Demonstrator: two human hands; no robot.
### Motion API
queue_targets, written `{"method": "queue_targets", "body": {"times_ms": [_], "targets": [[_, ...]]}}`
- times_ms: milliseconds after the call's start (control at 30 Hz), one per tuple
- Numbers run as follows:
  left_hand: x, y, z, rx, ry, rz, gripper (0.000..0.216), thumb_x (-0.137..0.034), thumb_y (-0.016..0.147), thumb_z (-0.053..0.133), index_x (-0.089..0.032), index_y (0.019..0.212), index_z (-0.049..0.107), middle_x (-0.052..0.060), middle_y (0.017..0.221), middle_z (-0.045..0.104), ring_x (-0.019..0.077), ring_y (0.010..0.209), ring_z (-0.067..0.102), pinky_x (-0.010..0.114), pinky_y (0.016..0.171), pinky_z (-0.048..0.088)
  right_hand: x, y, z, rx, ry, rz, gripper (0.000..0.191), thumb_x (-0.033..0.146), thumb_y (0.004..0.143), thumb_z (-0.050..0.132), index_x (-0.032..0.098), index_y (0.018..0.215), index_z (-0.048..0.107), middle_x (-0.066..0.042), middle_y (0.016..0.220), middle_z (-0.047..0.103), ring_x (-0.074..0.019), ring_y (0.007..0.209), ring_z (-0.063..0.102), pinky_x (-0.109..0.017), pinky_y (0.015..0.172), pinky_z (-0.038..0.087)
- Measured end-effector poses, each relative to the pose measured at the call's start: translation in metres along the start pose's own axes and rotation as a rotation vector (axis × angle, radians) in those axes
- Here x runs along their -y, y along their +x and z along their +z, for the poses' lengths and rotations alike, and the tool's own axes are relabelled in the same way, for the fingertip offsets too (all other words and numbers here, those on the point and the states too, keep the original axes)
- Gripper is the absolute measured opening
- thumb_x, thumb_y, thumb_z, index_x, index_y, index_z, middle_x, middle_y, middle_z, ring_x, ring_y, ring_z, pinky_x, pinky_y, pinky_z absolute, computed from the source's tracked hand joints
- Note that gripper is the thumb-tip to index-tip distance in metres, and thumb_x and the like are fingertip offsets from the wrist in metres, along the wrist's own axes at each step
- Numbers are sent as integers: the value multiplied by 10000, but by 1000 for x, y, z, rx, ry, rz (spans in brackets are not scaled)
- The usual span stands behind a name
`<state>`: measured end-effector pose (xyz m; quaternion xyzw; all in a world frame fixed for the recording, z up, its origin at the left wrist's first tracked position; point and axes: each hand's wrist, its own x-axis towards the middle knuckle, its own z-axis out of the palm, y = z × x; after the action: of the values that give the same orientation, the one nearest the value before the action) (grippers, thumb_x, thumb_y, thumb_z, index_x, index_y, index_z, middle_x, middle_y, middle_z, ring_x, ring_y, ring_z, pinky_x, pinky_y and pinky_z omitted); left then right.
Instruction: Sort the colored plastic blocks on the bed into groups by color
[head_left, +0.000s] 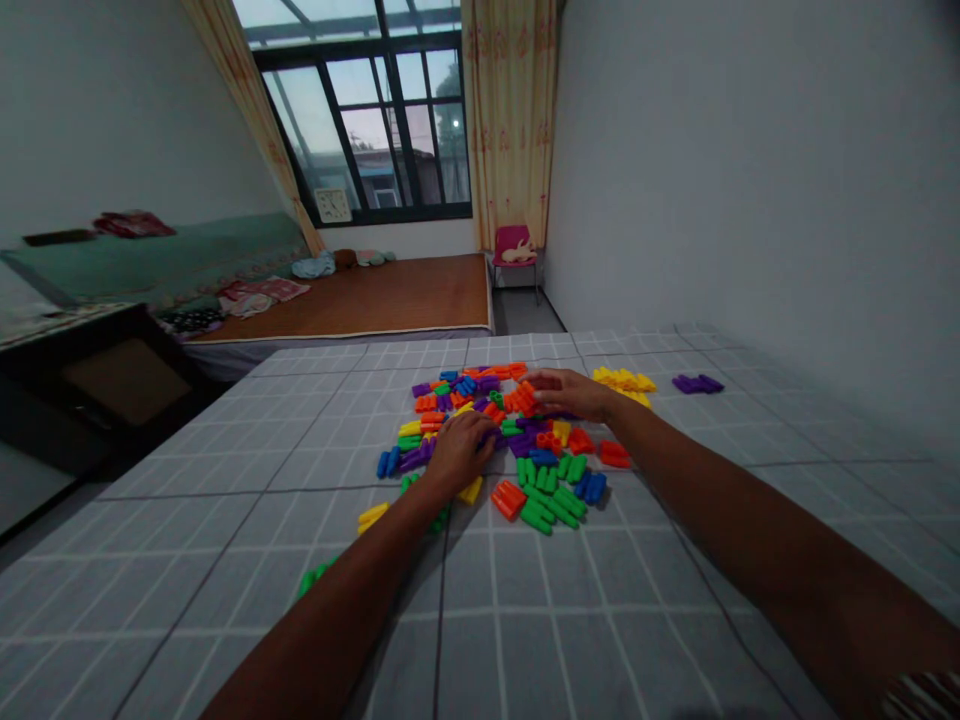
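Observation:
A pile of plastic building blocks (541, 458) in orange, green, purple, blue and yellow lies spread over the tablecloth. My left hand (461, 447) rests palm down on the left part of the pile, fingers loosely spread, near purple blocks (416, 457). Under its palm the blocks are hidden. My right hand (570, 394) reaches in from the right, thumb and fingers around an orange block (519, 399) at the pile's far side. In front of both hands lie green blocks (553, 507) and a red-orange block (508, 499).
Yellow blocks (624, 380) and purple blocks (697, 384) form separate groups at the far right of the checked tablecloth (337, 600). Green blocks (311, 580) lie beside my left forearm. Beyond the table are a bed (397, 290), a pink chair (513, 240) and a dark cabinet (112, 390).

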<state>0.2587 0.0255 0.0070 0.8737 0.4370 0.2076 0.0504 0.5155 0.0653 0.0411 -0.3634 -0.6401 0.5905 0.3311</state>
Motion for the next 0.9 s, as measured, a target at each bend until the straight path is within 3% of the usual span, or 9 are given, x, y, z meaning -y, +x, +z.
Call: {"method": "queue_targets", "body": {"times_ms": [100,200,367,433,533,633,900], "targets": [[4,-2,3,20,25,10,260,-258,899,466,-255,1080,653,51,1186,647,219,1148,553,401,1008,411,4,-21,0,4,-109,-9,472,337,739,734,246,1184,603,-64,1211,632,-191,1014,628,-371,874,531],[10,-2,7,43,49,0,271,-273,901,457,-275,1098,644,44,1219,639,233,1187,536,428,1028,393,7,-48,-24,-89,-272,-21,508,348,723,744,239,1198,602,-77,1217,622,-194,974,632,-360,813,549],[13,1,10,72,70,-12,278,-261,896,448,-284,1106,628,43,1237,635,242,1214,523,472,1054,358,0,-107,-117,-595,-712,87,452,373,748,695,189,1153,616,-109,1178,638,-204,898,635,-354,781,532],[11,0,9,74,76,-15,276,-256,894,448,-285,1104,623,41,1231,638,241,1210,530,483,1057,350,-13,-128,-152,-694,-944,197,426,385,727,703,189,1101,643,-102,1117,667,-219,891,635,-370,817,510],[8,-1,6,76,89,-27,276,-259,900,439,-285,1113,613,40,1236,636,239,1210,532,487,1058,341,-40,-146,-180,-669,-1132,339,435,406,688,725,190,1060,663,-102,1087,683,-240,919,636,-361,836,490],[8,-1,6,85,100,-37,278,-264,904,437,-280,1126,604,42,1252,629,237,1220,526,475,1059,340,-64,-151,-184,-681,-1179,406,487,444,666,731,207,1084,655,-97,1149,668,-249,945,638,-364,840,485],[9,-1,7,83,106,-29,279,-255,901,434,-284,1118,607,36,1239,636,231,1222,524,460,1052,356,-79,-159,-196,-618,-1003,381,640,406,667,731,215,1263,596,-122,1259,619,-242,952,646,-360,854,498]]}}
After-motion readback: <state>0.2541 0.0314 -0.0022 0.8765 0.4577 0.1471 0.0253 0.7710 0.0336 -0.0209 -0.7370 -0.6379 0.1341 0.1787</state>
